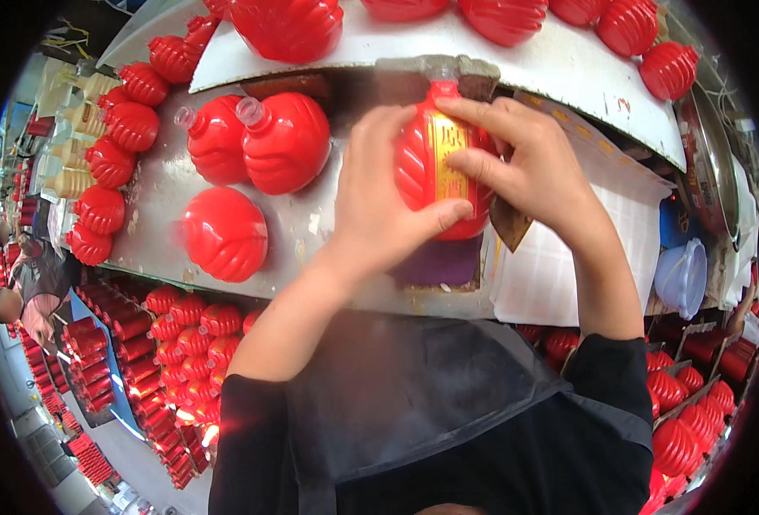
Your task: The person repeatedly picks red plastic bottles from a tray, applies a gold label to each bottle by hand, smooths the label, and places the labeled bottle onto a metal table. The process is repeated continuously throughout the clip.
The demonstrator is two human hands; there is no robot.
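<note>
A red glossy bottle (412, 172) with a clear neck lies with its neck pointing away from me on a purple pad (448, 264). A gold label (448, 159) with red print runs down its front. My left hand (375, 180) grips the bottle's left side, its thumb across the lower body; the fingers are slightly blurred. My right hand (521, 159) wraps the right side, with its index finger at the label's top and its thumb on the label's middle. Below the right palm shows a brown pointed piece (510, 225), whose kind I cannot make out.
Three red bottles (287, 144) sit on the metal table (152, 215) to the left. Further bottles (130, 126) line the left edge and a white raised board (568, 81). At right are white sheets (568, 249) and a pale bucket (682, 276). Racked bottles (199, 339) stand below the table.
</note>
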